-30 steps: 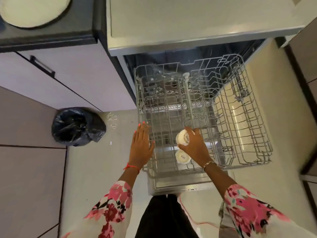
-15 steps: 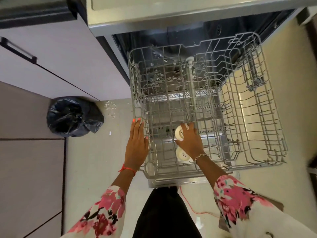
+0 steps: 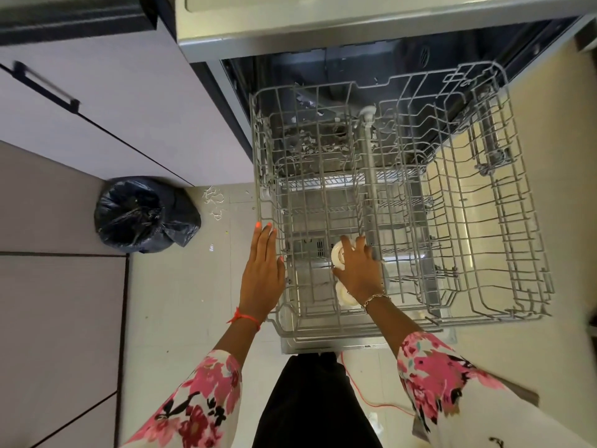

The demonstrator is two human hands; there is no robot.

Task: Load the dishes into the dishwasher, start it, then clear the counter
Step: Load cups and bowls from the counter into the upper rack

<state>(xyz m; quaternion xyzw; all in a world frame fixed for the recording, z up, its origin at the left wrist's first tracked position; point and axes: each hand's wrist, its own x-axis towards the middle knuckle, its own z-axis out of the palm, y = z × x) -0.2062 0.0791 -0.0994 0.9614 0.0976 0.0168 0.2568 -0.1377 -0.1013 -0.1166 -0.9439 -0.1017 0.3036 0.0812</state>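
We had our R hand (image 3: pixel 358 270) curled over a small white cup (image 3: pixel 338 253) inside the pulled-out dishwasher rack (image 3: pixel 452 318), near its front. A 2nd white cup (image 3: pixel 344 295) sat just nearer us, by the wrist. Our L hand (image 3: pixel 263 273) lay flat, fingers straight, on the rack's left edge.

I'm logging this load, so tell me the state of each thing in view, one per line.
Dishwasher door: open, lying flat.
Rack: pulled out, nearly bare.
White cup: gripped by right hand, inside rack.
Second cup: resting in rack, near wrist.
Left hand: flat, fingers straight, at rack's left edge.
Bin bag: closed, on floor.
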